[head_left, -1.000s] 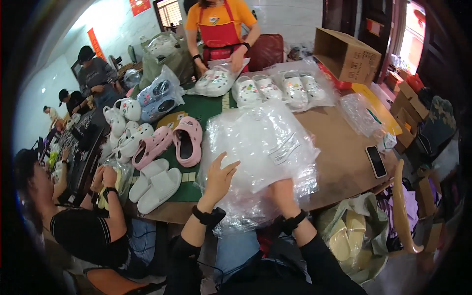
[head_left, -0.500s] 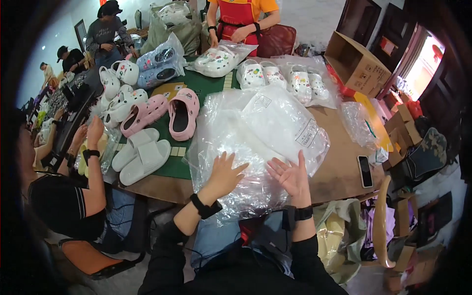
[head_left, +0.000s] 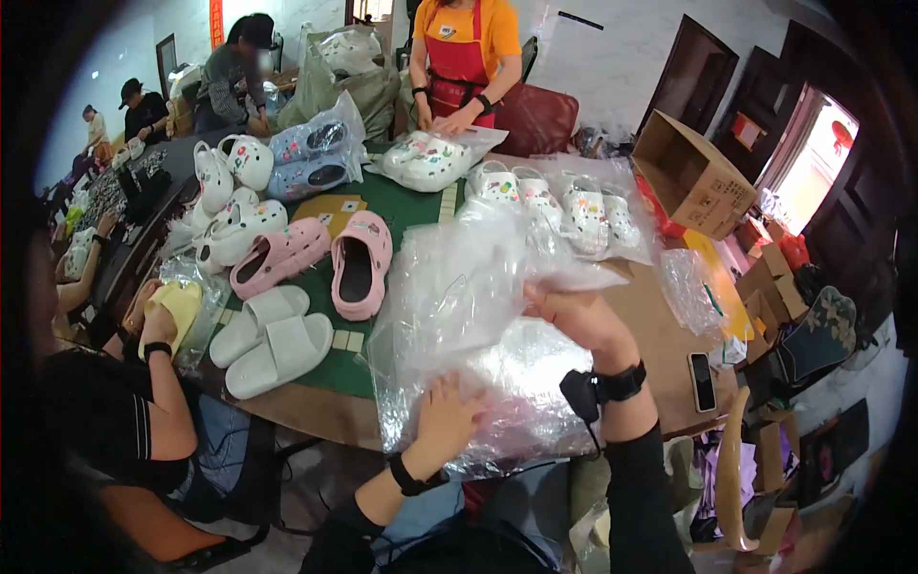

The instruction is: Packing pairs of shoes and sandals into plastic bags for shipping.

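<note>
The left hand [head_left: 448,421] is lowered onto a pile of clear plastic bags [head_left: 540,383], its fingers loosely spread and grasping nothing that can be seen. The right hand [head_left: 579,316] has its fingers bent and appears to pinch the edge of the uppermost bag [head_left: 459,277], which is raised and folded above the others. The pile lies at the near side of the tabletop [head_left: 660,335], to the right of two pink clogs [head_left: 359,263].

Half a second ago, both hands were spread over the pile, the right one with its palm turned up, and the upper bag was lying flatter. Now the right hand is turned over, farther from the person's body, and the bag is lifted. At the left, a co-worker's yellow slipper [head_left: 177,306] has come more clearly into view.

On the raised bag a small triangular mark is faintly visible. The cardboard box [head_left: 693,177] carries dark print, and a red wall strip [head_left: 217,24] bears characters.
</note>
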Demonstrator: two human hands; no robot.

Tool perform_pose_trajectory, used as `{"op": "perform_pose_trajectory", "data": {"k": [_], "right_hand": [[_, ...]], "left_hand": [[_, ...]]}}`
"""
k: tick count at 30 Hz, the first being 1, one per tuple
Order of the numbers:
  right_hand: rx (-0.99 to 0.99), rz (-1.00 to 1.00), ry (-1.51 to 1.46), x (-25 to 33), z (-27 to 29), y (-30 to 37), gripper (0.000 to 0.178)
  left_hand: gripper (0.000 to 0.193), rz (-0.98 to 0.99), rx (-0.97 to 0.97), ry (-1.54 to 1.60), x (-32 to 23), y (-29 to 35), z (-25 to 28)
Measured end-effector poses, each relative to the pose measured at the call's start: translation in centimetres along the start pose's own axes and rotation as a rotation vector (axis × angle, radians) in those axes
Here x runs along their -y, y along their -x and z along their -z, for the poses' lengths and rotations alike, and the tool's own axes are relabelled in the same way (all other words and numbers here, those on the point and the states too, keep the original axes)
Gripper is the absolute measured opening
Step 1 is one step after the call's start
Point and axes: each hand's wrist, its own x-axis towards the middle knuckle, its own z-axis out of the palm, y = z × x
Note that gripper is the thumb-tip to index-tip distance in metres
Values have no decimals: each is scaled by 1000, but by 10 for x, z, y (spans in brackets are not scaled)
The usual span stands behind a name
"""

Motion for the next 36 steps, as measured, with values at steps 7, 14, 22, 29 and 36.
{"op": "perform_pose_trajectory", "data": {"k": [7,14,22,29,36], "right_hand": [[3,411,-499,20,-9,-133,22],[-113,1,-216,-35,4,-214,46],[251,163,668,-89,-12,-130,42],[521,-216,1169,-143,16,-38,94],[129,209,1381,-174,0,17,70]], "left_hand": [[43,-54,-100,3,12,14,1],[41,-123,-94,-32,5,7,-3],[46,-100,-58,-31,4,8,16],[53,-64,-20,177,31,-14,4],[54,-31,-78,-141,39,-9,18]]}}
